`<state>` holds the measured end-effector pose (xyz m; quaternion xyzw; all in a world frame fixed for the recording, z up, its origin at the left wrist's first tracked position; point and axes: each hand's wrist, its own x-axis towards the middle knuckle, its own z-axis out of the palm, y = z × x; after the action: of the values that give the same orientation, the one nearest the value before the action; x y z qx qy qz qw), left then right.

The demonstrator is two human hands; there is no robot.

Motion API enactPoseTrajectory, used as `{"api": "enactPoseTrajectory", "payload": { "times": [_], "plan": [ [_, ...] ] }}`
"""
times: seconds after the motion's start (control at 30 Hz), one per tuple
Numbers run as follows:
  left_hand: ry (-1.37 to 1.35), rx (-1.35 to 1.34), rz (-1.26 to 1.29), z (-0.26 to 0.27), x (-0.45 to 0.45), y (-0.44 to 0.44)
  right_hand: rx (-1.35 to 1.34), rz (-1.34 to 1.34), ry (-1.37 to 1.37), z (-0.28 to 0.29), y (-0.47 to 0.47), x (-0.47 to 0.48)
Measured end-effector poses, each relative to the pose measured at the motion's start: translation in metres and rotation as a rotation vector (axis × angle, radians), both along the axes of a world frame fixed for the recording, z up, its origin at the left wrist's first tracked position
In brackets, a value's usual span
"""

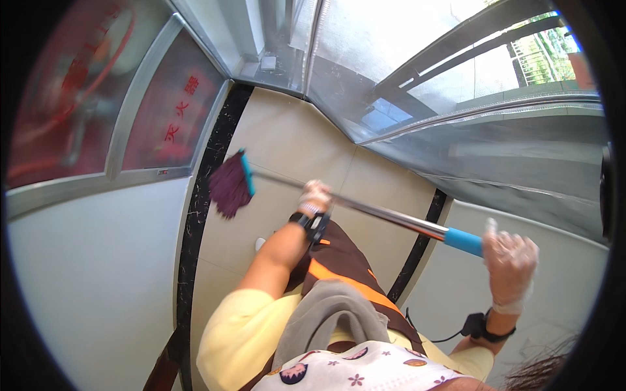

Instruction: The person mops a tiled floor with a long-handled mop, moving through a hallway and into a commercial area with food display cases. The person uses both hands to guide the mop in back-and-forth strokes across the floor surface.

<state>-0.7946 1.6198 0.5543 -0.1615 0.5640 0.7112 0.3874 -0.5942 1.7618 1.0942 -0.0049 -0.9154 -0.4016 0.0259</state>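
Note:
My left hand (315, 193), in a clear plastic glove, grips the metal pole of a mop (386, 213) partway along its length. Around the blue grip at the pole's upper end, my right hand (511, 259) is closed, gloved too, with its thumb raised. The mop head (231, 185), purple strands on a teal holder, is at the left over the tiles and the black stone border. Each wrist wears a black strapped device.
Pale floor tiles (279, 132) lie between black stone borders (188, 264). Left stands a red-backed fire cabinet (161, 102) in a metal frame above a white wall. Transparent plastic curtain sheets (342, 93) hang ahead and right. A white wall (469, 273) rises at the right.

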Motion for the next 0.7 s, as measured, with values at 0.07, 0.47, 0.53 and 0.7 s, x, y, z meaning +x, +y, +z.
{"api": "enactPoseTrajectory", "payload": {
  "times": [0.07,0.47,0.53,0.7],
  "plan": [
    [0.061,0.294,-0.083,0.029,-0.027,0.068,0.065,-0.157,-0.017,0.014,-0.002,0.021],
    [-0.879,1.108,0.044,0.262,-0.089,0.188,0.548,-0.450,0.153,0.005,-0.111,0.102],
    [-0.888,1.103,0.004,0.270,-0.079,0.180,0.504,-0.518,0.200,-0.001,-0.121,0.138],
    [-0.832,0.996,-0.135,0.281,-0.060,0.149,0.335,-0.618,0.314,-0.016,-0.148,0.168]
  ]
}}
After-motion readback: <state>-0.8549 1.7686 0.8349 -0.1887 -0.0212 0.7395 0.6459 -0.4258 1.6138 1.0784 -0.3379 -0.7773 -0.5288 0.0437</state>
